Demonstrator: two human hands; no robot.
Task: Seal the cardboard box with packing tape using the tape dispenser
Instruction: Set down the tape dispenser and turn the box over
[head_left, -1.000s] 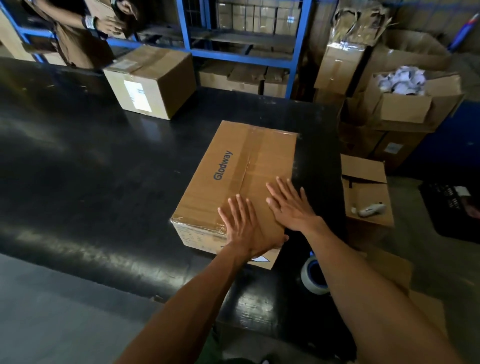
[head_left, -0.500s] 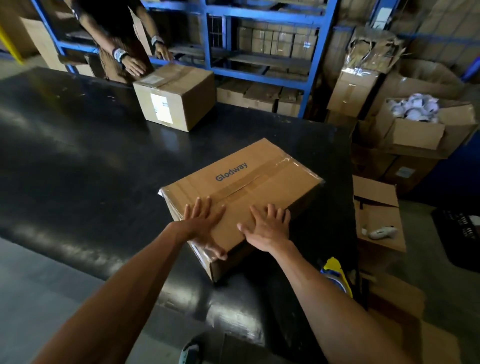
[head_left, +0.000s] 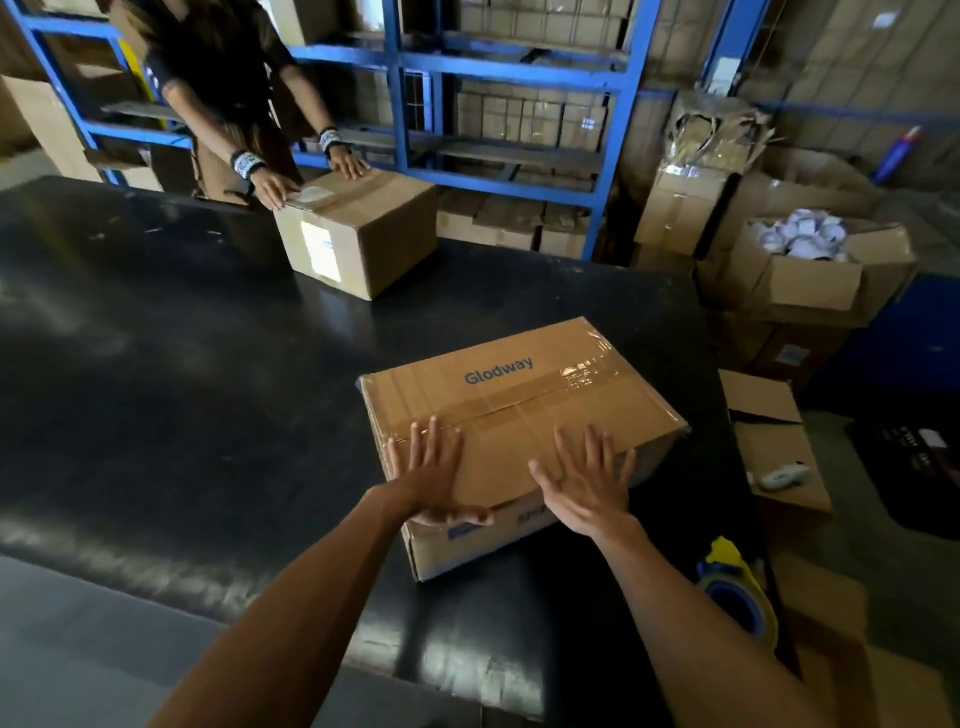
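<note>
Pressing both palms flat, fingers spread, my left hand (head_left: 428, 475) and right hand (head_left: 587, 486) hold down the near top of the cardboard box (head_left: 524, 415). Beyond my fingertips, tape seems to cover the seam. Pushing unevenly could slide it across the counter (head_left: 182, 389); the tape dispenser (head_left: 737, 592) waits beside my right forearm.

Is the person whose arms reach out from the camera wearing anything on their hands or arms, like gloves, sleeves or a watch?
No. Both the left hand and the right hand are bare, with no gloves and no rings that I can make out on the fingers. Both forearms are uncovered right down to the bottom edge of the picture: no sleeves, watch or wristbands show.
</note>
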